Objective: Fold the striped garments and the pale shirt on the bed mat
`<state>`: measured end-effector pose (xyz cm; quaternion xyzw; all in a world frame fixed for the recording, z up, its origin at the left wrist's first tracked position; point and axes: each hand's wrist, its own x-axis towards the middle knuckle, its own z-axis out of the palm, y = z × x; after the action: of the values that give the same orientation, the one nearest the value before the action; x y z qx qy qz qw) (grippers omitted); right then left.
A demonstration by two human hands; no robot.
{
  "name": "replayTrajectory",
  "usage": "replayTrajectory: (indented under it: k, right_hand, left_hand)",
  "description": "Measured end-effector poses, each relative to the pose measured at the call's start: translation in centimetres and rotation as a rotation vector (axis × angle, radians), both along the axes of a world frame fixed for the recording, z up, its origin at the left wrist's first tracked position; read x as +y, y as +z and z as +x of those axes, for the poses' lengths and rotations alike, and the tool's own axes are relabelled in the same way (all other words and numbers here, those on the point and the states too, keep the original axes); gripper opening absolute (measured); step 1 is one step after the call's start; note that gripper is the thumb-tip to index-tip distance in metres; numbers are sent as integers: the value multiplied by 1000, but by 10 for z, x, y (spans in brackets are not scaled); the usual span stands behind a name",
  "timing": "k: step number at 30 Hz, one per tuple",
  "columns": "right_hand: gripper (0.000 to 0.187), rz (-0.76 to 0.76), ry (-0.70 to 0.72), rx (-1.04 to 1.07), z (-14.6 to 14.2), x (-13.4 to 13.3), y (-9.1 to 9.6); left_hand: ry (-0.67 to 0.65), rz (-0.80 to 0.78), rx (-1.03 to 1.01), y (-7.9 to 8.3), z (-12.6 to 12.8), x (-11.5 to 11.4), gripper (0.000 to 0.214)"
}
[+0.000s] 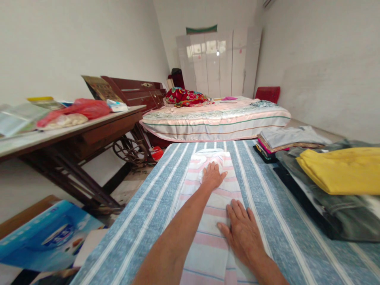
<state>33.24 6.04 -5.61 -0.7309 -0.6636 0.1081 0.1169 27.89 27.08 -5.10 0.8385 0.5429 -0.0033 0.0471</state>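
A pink and white striped garment (209, 237), folded into a long narrow strip, lies lengthwise on the blue striped cloth (148, 221) that covers the surface before me. My left hand (213, 175) rests flat on its far part, fingers spread, close to the white bunched end. Nearer to me, my right hand (242, 227) lies palm down along the strip's right edge, its fingers stretched out and thumb apart, partly on the blue cloth. Neither hand grips anything.
To the right are stacks of folded clothes, with a yellow garment (344, 170) on top. A sewing machine table (97, 132) stands at left, a blue box (49, 237) below it. Beyond are a bed (216, 124) and a wardrobe (208, 59).
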Motion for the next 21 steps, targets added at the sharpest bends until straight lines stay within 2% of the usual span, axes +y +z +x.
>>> replayTrajectory:
  k: [7, 16, 21]
  right_hand:
    - [62, -13, 8, 5, 1, 1, -1]
    - [61, 6, -4, 0, 0, 0, 1]
    - [61, 26, -7, 28, 0, 0, -1]
  left_hand:
    - [-2, -53, 46, -4, 2, 7, 76]
    - [7, -24, 36, 6, 12, 17, 81]
    - [10, -36, 41, 0, 16, 25, 80]
